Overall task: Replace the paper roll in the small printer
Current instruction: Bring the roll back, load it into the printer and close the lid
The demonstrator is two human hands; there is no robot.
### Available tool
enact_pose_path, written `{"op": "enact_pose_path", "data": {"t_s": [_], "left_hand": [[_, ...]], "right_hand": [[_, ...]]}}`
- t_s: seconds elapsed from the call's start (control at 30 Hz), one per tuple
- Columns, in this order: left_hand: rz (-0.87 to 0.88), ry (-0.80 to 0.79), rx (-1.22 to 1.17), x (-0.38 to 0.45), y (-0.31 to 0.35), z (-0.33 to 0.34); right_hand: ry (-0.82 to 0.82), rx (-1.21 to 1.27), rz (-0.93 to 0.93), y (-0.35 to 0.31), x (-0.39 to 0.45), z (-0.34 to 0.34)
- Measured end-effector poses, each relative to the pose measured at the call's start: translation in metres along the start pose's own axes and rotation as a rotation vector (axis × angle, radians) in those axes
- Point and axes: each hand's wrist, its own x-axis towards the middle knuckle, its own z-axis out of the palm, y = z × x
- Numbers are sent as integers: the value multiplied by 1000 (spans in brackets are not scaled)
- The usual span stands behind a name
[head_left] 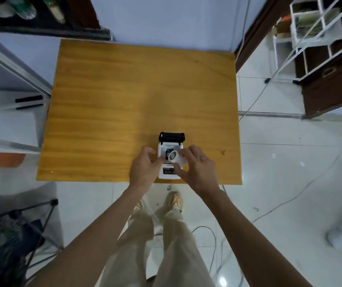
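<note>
From the head view, we look down at a wooden table (124, 90). The little white printer (170, 160) sits near the table's 6 o'clock edge. Its black lid (172, 137) is flipped open at the printer's 12 o'clock side.

Our right hand (199, 168) holds the paper roll (175, 157) right over the open hole in the printer. The fingers are pinched on the roll from its 3 o'clock side. Our left hand (144, 168) is at the printer's 9 o'clock side. Its fingers curl in and touch the printer's side, but we cannot tell if they really squeeze it.

We think the roll is very light and a bit soft. If we press too hard, it may squash. The loose end can unwind, so it is best to hold it by its two flat ends. The printer looks light too and may slide, so one hand should keep it in place.
</note>
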Motion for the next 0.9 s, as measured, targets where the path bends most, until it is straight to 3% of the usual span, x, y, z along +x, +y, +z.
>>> {"op": "enact_pose_path", "data": {"t_s": [0.1, 0.23, 0.6, 0.9], "left_hand": [[77, -5, 197, 12, -8, 5], [173, -18, 262, 34, -14, 18], [467, 35, 206, 56, -42, 25], [607, 256, 107, 56, -56, 46]], "right_hand": [[-26, 74, -72, 3, 10, 14], [43, 134, -189, 9, 28, 31], [108, 51, -365, 31, 38, 49], [30, -11, -403, 33, 34, 41]]}}
